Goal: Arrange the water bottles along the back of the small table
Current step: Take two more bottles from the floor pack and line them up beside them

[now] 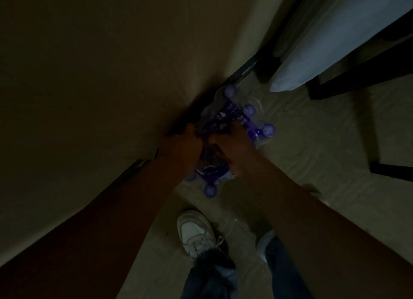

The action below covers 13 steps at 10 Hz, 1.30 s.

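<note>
Reaching: both arms stretch down to the pack of water bottles (234, 129)
Pack: on the floor (312, 142), against the wall (111, 75) — purple caps up
Left hand (181, 142): fingers on the plastic wrap — grip unclear
Right hand (234, 146): fingers buried in the wrap, grip unclear

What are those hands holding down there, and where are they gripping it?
Both the left hand and right hand grip the wrapped pack of bottles at its middle, on top.
</note>
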Motion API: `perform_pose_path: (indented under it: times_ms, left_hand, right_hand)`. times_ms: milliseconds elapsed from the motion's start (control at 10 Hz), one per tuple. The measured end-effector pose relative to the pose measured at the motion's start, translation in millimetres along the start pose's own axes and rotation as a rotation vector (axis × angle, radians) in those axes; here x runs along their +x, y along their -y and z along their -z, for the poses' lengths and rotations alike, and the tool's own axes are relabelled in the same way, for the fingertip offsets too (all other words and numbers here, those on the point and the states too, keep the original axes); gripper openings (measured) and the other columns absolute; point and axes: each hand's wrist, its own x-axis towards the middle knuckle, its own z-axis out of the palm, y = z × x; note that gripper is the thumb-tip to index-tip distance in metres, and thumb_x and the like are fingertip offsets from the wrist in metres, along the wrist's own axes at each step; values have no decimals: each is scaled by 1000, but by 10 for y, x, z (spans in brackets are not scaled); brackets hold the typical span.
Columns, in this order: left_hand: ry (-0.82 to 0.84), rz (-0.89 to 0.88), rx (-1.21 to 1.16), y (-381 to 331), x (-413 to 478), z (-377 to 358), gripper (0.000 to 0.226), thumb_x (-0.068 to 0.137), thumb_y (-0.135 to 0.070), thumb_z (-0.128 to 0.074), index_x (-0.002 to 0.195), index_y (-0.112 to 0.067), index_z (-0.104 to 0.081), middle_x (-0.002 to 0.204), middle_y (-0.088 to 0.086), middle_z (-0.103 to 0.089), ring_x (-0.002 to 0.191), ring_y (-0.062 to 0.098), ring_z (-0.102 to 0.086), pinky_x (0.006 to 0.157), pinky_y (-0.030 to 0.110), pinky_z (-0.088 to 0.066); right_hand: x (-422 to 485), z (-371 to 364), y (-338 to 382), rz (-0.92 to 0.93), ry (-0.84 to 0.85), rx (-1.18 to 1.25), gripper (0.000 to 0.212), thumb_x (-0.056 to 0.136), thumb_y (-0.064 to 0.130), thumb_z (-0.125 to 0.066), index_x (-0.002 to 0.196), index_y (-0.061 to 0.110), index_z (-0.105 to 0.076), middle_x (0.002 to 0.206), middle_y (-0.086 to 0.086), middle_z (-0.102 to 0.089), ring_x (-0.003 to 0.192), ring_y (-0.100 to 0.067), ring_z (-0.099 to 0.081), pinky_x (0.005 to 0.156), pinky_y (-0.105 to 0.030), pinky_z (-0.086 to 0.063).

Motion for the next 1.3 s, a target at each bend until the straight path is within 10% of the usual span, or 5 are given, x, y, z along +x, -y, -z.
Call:
perform_pose_path:
  times_ms: [100, 200, 300, 900, 1300]
  left_hand:
    - [-82, -98, 33, -35, -99, 81, 49, 97, -34, -44, 141, -14, -35, 144, 12, -32, 114, 35, -51, 92, 42, -44]
    - [-115, -166, 107, -89, -249, 203, 55, 89, -47, -52, 136, -22, -42, 144, 9, -28, 115, 34, -46, 86, 39, -43]
    - [-176, -202, 161, -93, -489, 441, 54, 82, -50, -57, 130, -28, -45, 130, 7, -38, 116, 32, -44, 83, 38, -40]
    - [-265, -572, -19, -1250, -2791, 4209, 28, 63, -34, -60, 56, -21, -36, 70, 9, -59, 69, 32, -56, 59, 36, -45]
    - [-456, -707, -341, -3293, -3062, 5411, 22, 69, -19, -74, 76, -16, -54, 73, 2, -55, 68, 15, -49, 55, 28, -35]
  right_hand:
    - [-260, -129, 84, 1086, -194, 952, 125, 15, 45, -76, 126, 26, -22, 133, -23, -40, 122, -45, -36, 104, -51, -28]
    - [-382, 126, 144, 1118, -199, 434, 94, 27, 39, -76, 112, 38, -36, 109, -21, -50, 105, -11, -57, 76, -53, -48]
    - [-444, 347, 169, 704, -144, -921, 25, 81, 44, -38, 98, 35, -54, 90, -4, -66, 80, -10, -63, 66, -27, -40]
    - [-2702, 1436, 4240, 683, -282, -847, 27, 71, 39, -69, 88, 18, -63, 78, -19, -68, 79, -34, -64, 68, -35, -51]
    - [-3558, 3632, 5570, 575, -588, -727, 34, 77, 25, -64, 66, -4, -51, 63, -24, -53, 58, -27, -48, 52, -37, -34]
